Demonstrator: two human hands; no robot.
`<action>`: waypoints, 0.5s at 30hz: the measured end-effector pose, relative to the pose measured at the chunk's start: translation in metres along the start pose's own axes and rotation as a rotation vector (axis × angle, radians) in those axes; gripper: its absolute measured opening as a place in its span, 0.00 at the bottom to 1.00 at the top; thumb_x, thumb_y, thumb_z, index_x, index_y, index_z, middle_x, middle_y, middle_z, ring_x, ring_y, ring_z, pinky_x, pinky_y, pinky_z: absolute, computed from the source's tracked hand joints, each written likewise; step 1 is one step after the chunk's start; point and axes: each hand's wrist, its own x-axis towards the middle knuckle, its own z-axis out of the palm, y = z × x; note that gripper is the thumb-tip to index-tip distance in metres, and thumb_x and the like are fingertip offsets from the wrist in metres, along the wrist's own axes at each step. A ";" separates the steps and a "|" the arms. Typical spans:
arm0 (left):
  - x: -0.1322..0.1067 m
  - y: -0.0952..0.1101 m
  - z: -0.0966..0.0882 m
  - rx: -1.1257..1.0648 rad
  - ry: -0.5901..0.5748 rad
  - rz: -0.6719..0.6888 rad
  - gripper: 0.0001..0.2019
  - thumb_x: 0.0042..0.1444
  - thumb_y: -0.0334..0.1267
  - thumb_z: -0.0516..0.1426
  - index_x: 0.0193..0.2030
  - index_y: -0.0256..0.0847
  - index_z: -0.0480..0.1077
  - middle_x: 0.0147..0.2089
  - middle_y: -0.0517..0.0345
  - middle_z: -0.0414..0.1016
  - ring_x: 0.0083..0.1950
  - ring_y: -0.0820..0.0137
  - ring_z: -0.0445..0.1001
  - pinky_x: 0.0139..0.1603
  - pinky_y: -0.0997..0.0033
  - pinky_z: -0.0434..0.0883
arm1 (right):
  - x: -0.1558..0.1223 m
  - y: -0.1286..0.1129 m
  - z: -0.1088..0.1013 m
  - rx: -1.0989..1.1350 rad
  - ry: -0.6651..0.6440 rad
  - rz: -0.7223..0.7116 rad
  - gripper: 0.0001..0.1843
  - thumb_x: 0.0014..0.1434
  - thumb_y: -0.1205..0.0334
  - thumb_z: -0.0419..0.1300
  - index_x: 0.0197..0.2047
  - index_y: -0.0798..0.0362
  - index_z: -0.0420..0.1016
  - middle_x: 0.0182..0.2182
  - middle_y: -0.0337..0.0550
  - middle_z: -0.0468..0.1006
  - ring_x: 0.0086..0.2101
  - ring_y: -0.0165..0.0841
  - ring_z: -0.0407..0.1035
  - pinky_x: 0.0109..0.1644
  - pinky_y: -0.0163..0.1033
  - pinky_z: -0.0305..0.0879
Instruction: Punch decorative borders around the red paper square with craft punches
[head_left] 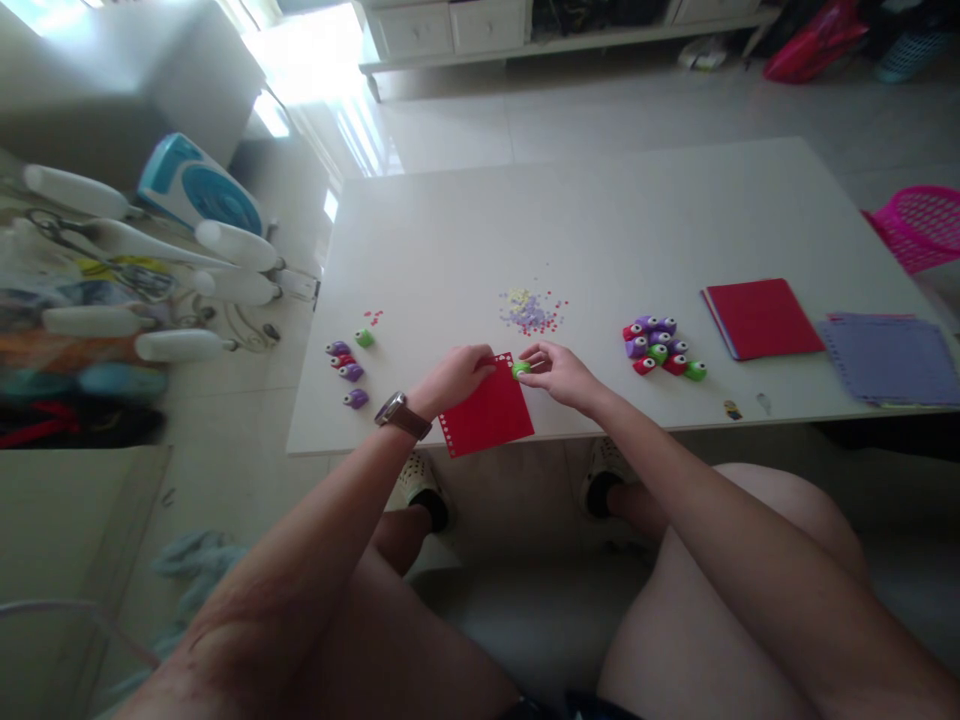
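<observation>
A red paper sheet (pixel 491 412) with holes punched along its left and top edges lies at the table's front edge, partly overhanging it. My left hand (pixel 469 372), with a watch on the wrist, is closed on the sheet's upper edge. In my right hand (pixel 559 375) a small green craft punch (pixel 521 371) is gripped between thumb and fingers at the sheet's top right corner. Just beyond lies a pile of purple, yellow and red paper bits (pixel 531 312). Whether the punch is pressed down cannot be made out.
Several punches (pixel 658 350) in purple, red and green cluster right; more purple punches (pixel 352 372) stand left, near red bits (pixel 373 318). A red paper stack (pixel 765 318) and purple sheets (pixel 892 358) lie far right. White bottles (pixel 236 245) stand beyond the left edge.
</observation>
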 end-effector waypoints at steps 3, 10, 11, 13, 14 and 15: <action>0.000 -0.001 0.003 0.000 -0.007 0.009 0.08 0.63 0.38 0.54 0.37 0.41 0.73 0.34 0.55 0.77 0.34 0.67 0.70 0.37 0.67 0.63 | -0.001 0.001 0.001 -0.005 -0.010 -0.004 0.12 0.55 0.69 0.69 0.40 0.53 0.73 0.39 0.45 0.82 0.39 0.34 0.77 0.45 0.39 0.75; 0.001 -0.001 0.012 0.001 -0.011 0.011 0.09 0.63 0.35 0.54 0.44 0.41 0.76 0.37 0.55 0.80 0.37 0.66 0.73 0.40 0.68 0.67 | -0.004 0.003 0.003 -0.215 -0.041 -0.018 0.07 0.56 0.65 0.70 0.38 0.52 0.77 0.34 0.44 0.83 0.39 0.37 0.78 0.41 0.38 0.72; 0.001 -0.001 0.013 0.001 -0.015 0.013 0.09 0.63 0.34 0.54 0.45 0.41 0.76 0.37 0.55 0.80 0.37 0.66 0.73 0.40 0.68 0.67 | -0.004 0.003 0.003 -0.247 -0.039 -0.029 0.07 0.56 0.65 0.70 0.38 0.52 0.78 0.34 0.44 0.83 0.38 0.37 0.78 0.41 0.38 0.72; 0.001 0.000 0.016 0.006 -0.020 0.012 0.10 0.62 0.33 0.54 0.45 0.41 0.76 0.37 0.55 0.80 0.37 0.66 0.73 0.40 0.68 0.68 | -0.005 0.003 0.003 -0.297 -0.031 -0.058 0.06 0.56 0.65 0.69 0.38 0.52 0.78 0.36 0.44 0.84 0.38 0.36 0.78 0.42 0.38 0.72; 0.002 0.000 0.017 0.011 -0.022 0.010 0.10 0.62 0.33 0.54 0.45 0.41 0.75 0.37 0.55 0.80 0.37 0.66 0.73 0.41 0.68 0.68 | -0.006 0.003 0.003 -0.316 -0.028 -0.072 0.06 0.56 0.65 0.69 0.38 0.52 0.78 0.37 0.44 0.84 0.38 0.36 0.78 0.42 0.38 0.72; 0.002 0.000 0.018 0.016 -0.025 0.008 0.10 0.62 0.33 0.54 0.45 0.41 0.75 0.36 0.55 0.79 0.37 0.66 0.73 0.41 0.68 0.68 | -0.006 0.003 0.003 -0.335 -0.026 -0.083 0.06 0.56 0.66 0.69 0.38 0.52 0.78 0.38 0.45 0.84 0.38 0.35 0.78 0.42 0.37 0.72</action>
